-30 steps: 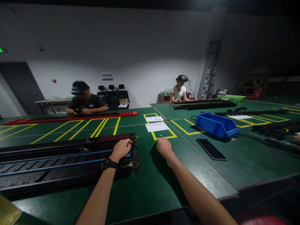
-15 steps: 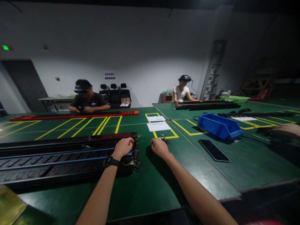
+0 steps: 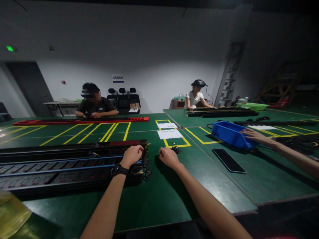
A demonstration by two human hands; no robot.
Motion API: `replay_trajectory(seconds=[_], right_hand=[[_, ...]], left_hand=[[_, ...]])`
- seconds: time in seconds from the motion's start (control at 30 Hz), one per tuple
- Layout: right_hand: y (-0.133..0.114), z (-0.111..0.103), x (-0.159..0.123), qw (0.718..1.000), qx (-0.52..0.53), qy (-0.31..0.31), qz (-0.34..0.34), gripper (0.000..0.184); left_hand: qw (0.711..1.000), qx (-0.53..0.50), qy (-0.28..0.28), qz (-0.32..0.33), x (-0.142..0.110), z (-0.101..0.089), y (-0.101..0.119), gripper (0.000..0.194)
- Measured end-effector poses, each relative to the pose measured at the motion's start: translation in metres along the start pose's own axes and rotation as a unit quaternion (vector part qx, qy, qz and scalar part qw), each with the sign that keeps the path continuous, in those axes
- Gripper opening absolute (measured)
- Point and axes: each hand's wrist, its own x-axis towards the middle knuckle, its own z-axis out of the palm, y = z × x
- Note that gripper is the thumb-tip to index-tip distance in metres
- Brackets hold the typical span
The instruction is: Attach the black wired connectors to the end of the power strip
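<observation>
Long black rails (image 3: 82, 179) with slotted faces, red dots and blue strips lie side by side on the green table at left. My left hand (image 3: 132, 156) rests over their right end with its fingers curled, close to loose connectors and wires (image 3: 146, 174). What those fingers grip, if anything, is hidden. My right hand (image 3: 169, 157) is closed above the table, a short gap to the right of the rails. A small black part (image 3: 176, 149) lies just beyond its knuckles. I cannot make out anything inside that hand.
A co-worker's hand (image 3: 258, 136) reaches to a blue bin (image 3: 228, 134) at right. Nearer lie a dark tablet-like slab (image 3: 228, 160) and white paper sheets (image 3: 169, 134). Two people sit across the table, by a red frame (image 3: 32, 122) and black rails (image 3: 221, 113). A yellowish container (image 3: 12, 212) stands front left.
From the right, a co-worker's hand has come in to the blue bin. My two hands have hardly moved. The view has shifted slightly.
</observation>
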Motion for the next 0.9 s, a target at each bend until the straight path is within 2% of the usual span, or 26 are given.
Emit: replay_trajectory(seconds=[0.17, 0.27, 0.4, 0.63, 0.9], right_hand=[[0.007, 0.020, 0.014, 0.989, 0.127, 0.071, -0.022, 0.017], [0.007, 0.034, 0.032, 0.971, 0.219, 0.079, -0.054, 0.014], [0.001, 0.044, 0.053, 0.955, 0.276, 0.080, -0.075, 0.011], [-0.008, 0.048, 0.071, 0.946, 0.292, 0.115, -0.079, 0.018], [-0.013, 0.059, 0.068, 0.966, 0.209, 0.145, -0.051, 0.026]], left_hand=[[1.000, -0.001, 0.001, 0.000, -0.001, -0.001, 0.001, 0.031], [1.000, -0.003, 0.003, 0.001, -0.002, 0.000, 0.001, 0.031], [1.000, 0.002, 0.008, 0.003, -0.002, 0.002, 0.001, 0.032], [1.000, 0.002, 0.009, 0.008, -0.004, 0.003, 0.003, 0.033], [1.000, 0.001, 0.014, 0.006, -0.006, 0.004, 0.005, 0.032]])
